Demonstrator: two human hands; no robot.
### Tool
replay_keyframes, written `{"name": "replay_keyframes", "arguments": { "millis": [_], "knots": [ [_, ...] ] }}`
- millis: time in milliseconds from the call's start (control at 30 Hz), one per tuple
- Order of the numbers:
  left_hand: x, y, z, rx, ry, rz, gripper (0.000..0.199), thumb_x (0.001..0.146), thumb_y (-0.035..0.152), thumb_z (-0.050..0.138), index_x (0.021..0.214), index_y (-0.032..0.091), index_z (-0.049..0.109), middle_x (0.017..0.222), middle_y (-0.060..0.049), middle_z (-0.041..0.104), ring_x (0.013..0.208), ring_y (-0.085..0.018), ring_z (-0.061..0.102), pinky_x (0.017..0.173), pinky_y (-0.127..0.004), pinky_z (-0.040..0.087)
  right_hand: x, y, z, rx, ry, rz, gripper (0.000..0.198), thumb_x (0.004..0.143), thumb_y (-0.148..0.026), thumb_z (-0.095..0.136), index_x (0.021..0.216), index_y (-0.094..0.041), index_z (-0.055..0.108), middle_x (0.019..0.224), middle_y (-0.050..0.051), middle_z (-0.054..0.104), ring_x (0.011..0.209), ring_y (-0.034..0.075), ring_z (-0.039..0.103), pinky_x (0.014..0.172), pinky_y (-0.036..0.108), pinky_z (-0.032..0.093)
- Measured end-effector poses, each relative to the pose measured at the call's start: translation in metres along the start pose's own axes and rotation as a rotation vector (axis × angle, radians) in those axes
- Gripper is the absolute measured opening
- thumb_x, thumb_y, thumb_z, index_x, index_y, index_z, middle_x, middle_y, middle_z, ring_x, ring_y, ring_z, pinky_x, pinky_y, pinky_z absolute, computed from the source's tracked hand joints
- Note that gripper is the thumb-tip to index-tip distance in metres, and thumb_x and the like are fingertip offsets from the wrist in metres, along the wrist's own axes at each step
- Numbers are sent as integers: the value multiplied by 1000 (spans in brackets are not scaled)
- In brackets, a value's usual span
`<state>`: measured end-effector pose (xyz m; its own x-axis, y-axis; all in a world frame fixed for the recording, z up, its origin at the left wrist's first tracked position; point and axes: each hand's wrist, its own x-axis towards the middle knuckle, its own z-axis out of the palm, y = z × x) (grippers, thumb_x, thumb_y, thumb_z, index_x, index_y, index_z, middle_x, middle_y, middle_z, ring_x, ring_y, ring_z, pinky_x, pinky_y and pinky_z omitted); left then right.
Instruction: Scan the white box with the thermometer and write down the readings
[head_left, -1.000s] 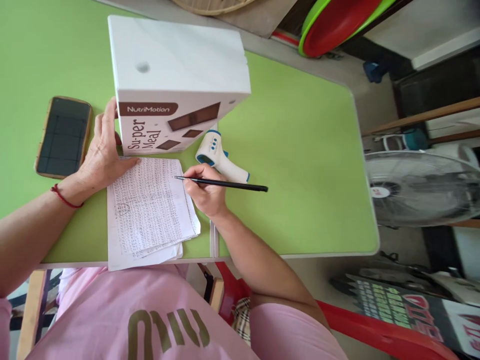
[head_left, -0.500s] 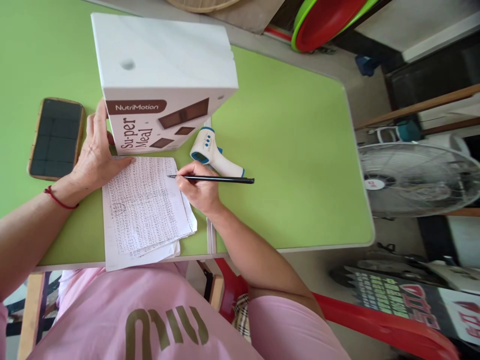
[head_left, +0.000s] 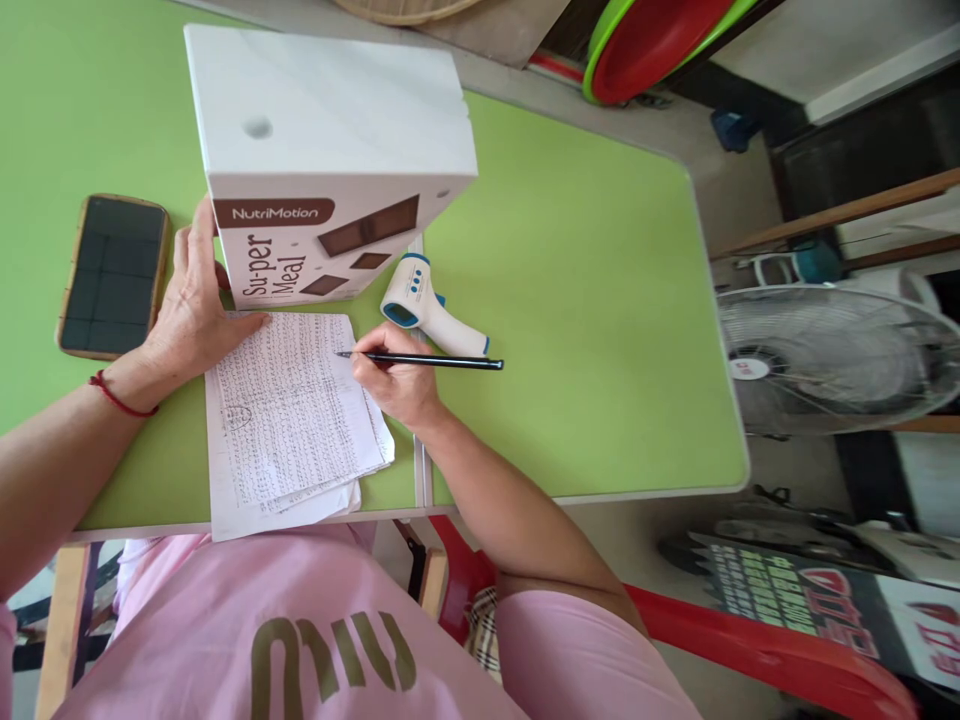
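My right hand [head_left: 397, 378] pinches a black pen [head_left: 450, 360], its tip touching the upper right part of a handwritten sheet of paper [head_left: 292, 420]. That sheet lies on a small stack of loose papers at the table's front edge. My left hand [head_left: 191, 310] is open, its thumb stretched along the top edge of the sheet and its fingers against the left side of a white NutriMotion box [head_left: 330, 110]. Some of those fingertips are hidden by the box, which stands upright behind the papers. Just beyond my right hand lies a white and blue infrared thermometer [head_left: 431, 310].
A smartphone [head_left: 114, 275] in a tan-edged case lies left of my left hand on the green table [head_left: 585, 300]. Off the right end of the table stand a fan [head_left: 832, 360] and a printed sign [head_left: 817, 600]. Red and green basins [head_left: 652, 50] are at the back.
The back end of the pen has shifted slightly left and down, with its tip still on the sheet. My left hand, the box and the papers look the same.
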<state>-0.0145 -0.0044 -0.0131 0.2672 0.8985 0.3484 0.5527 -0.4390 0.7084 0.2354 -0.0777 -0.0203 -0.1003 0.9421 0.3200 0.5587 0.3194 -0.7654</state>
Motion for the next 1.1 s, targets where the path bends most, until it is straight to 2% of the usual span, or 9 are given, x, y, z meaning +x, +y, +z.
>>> {"name": "replay_keyframes", "arguments": {
  "millis": [133, 300, 500, 700, 833, 967, 1100],
  "knots": [
    [1, -1, 0, 13, -9, 15, 83, 69, 64, 77, 132, 24, 41, 136, -16, 37, 135, -46, 34, 102, -64, 47, 0, 1, 0, 41, 38, -45, 11, 80, -28, 53, 71, -22, 52, 59, -3, 55, 50, 10, 45, 49, 25, 39],
    [2, -6, 1, 50, -1, 64, 96, 66, 71, 76, 135, 18, 37, 131, -20, 39, 135, -51, 30, 103, -74, 39, 0, -1, 0, 28, 65, -88, 11, 80, -24, 52, 69, -21, 51, 57, -4, 55, 49, 9, 45, 49, 25, 39],
    [1, 0, 0, 2, -8, -11, 83, 67, 65, 79, 130, 23, 45, 134, -16, 38, 133, -45, 36, 102, -63, 47, 0, -1, 0, 47, 42, -110, 10, 79, -20, 53, 69, -21, 50, 55, -5, 52, 48, 8, 43, 47, 24, 37],
    [2, -6, 1, -63, 8, 19, 90, 60, 64, 86, 128, 18, 47, 137, -17, 38, 131, -47, 35, 101, -66, 45, 1, 2, 1, 85, 89, -181, 12, 81, -19, 54, 70, -21, 51, 55, -6, 52, 47, 7, 43, 45, 21, 36],
    [2, -6, 1, -28, -9, 10, 90, 62, 68, 83, 126, 15, 48, 134, -19, 38, 133, -50, 30, 100, -68, 44, 2, 3, 2, 64, 107, -179, 13, 81, -20, 54, 69, -21, 51, 55, -6, 53, 47, 7, 44, 45, 22, 37],
    [2, -2, -1, -10, -23, 5, 91, 64, 72, 79, 127, 15, 45, 136, -19, 37, 129, -47, 36, 96, -64, 49, 2, 2, 2, 41, 106, -187, 13, 81, -20, 53, 69, -21, 50, 54, -6, 52, 47, 7, 43, 45, 22, 37],
    [2, -1, -1, 4, -30, 19, 95, 66, 77, 75, 130, 14, 43, 136, -20, 36, 127, -45, 38, 96, -65, 48, 2, 2, 1, 37, 96, -183, 13, 80, -20, 53, 68, -21, 49, 53, -6, 50, 46, 7, 41, 45, 22, 36]
  ]
}}
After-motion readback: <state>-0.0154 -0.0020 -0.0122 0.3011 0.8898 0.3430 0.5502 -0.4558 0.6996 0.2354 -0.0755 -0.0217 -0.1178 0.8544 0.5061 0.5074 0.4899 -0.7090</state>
